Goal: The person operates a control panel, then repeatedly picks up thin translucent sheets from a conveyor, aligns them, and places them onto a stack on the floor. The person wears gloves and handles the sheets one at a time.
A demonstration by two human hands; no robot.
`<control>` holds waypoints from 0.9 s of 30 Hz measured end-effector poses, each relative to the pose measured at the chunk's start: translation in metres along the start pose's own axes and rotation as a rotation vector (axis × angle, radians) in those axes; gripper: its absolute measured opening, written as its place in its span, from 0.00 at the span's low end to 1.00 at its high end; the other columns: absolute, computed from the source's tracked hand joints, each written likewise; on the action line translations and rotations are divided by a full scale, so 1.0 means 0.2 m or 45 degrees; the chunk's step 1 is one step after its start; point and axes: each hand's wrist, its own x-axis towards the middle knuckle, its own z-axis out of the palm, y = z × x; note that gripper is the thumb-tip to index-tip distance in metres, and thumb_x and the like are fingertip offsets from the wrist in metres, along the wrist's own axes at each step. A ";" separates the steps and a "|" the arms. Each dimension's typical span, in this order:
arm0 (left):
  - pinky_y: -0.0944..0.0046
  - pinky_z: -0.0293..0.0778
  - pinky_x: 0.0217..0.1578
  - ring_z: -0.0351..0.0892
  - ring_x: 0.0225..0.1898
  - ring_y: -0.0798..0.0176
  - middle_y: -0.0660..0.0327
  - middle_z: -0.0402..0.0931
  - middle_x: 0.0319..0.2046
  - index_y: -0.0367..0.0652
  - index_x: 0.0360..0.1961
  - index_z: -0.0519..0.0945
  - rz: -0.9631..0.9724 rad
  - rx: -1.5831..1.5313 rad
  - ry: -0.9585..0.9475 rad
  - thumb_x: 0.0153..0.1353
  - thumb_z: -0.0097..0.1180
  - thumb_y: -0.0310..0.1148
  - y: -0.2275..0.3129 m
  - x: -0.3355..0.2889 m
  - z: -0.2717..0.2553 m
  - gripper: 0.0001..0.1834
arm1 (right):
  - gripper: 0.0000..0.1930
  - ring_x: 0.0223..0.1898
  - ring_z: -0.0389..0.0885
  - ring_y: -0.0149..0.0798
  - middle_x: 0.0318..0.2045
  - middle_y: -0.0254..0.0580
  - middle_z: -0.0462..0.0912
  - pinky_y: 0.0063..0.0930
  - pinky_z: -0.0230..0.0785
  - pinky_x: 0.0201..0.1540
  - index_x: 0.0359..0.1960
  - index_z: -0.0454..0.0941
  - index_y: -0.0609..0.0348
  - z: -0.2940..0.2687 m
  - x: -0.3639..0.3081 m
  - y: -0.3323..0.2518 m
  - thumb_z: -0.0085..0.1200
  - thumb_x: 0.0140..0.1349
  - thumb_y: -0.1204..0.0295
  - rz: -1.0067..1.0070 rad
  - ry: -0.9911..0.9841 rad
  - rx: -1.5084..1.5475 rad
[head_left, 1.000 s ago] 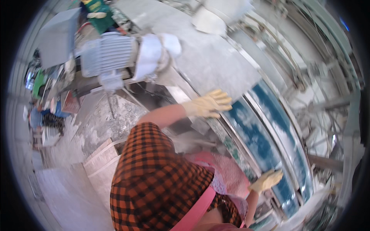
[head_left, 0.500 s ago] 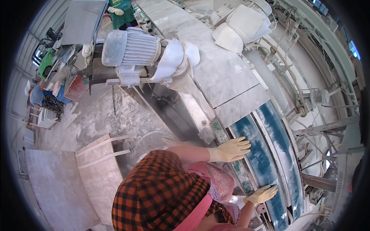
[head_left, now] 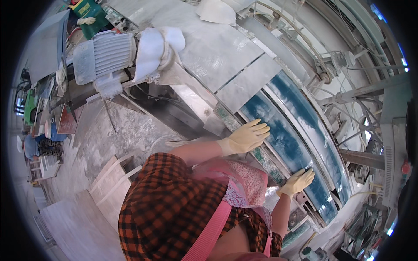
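Observation:
Both my hands wear pale yellow rubber gloves. My left hand point(head_left: 247, 136) reaches over the near side rail, its fingers stretched out with the tips at the near blue belt point(head_left: 278, 135). Farther toward the lower right, my right hand point(head_left: 298, 182) lies with fingers extended over the same belt. Nothing shows in either hand. White, dusty smears cover the blue belt surface. Beyond my left hand, a pale grey stone slab point(head_left: 249, 83) rests across the belts, with a narrow dark gap between it and a longer grey slab point(head_left: 213, 52).
A second blue belt point(head_left: 307, 111) runs alongside the first. A dusty ribbed motor point(head_left: 106, 56) with white guards point(head_left: 150, 54) stands at the upper left. Pale boards point(head_left: 82, 217) lie lower left. Steel framing point(head_left: 365, 158) borders the right. A person in a green apron point(head_left: 91, 19) stands far left.
The whole view has turned and shifted, so the motor and slabs sit farther up and left. Both hands stay stretched out at the blue belt.

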 end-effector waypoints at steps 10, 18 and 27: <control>0.47 0.63 0.71 0.69 0.69 0.44 0.48 0.76 0.64 0.36 0.62 0.78 -0.396 0.252 0.168 0.72 0.52 0.42 -0.71 0.60 -0.16 0.25 | 0.22 0.69 0.67 0.65 0.67 0.68 0.71 0.53 0.56 0.73 0.66 0.69 0.70 -0.05 0.00 -0.03 0.45 0.77 0.67 -0.020 0.029 0.068; 0.52 0.64 0.68 0.73 0.66 0.54 0.52 0.81 0.59 0.39 0.58 0.82 -0.680 0.555 0.146 0.72 0.51 0.52 -1.21 0.92 -0.13 0.28 | 0.24 0.71 0.64 0.66 0.69 0.67 0.68 0.56 0.54 0.75 0.70 0.67 0.68 -0.04 -0.01 -0.01 0.44 0.79 0.65 -0.020 -0.012 0.079; 0.53 0.68 0.61 0.78 0.56 0.50 0.54 0.86 0.42 0.36 0.40 0.88 -0.693 0.728 0.402 0.66 0.59 0.53 -1.22 0.99 0.00 0.26 | 0.25 0.70 0.65 0.67 0.69 0.68 0.68 0.56 0.55 0.73 0.69 0.68 0.72 -0.08 0.00 0.01 0.42 0.80 0.63 -0.033 -0.071 0.044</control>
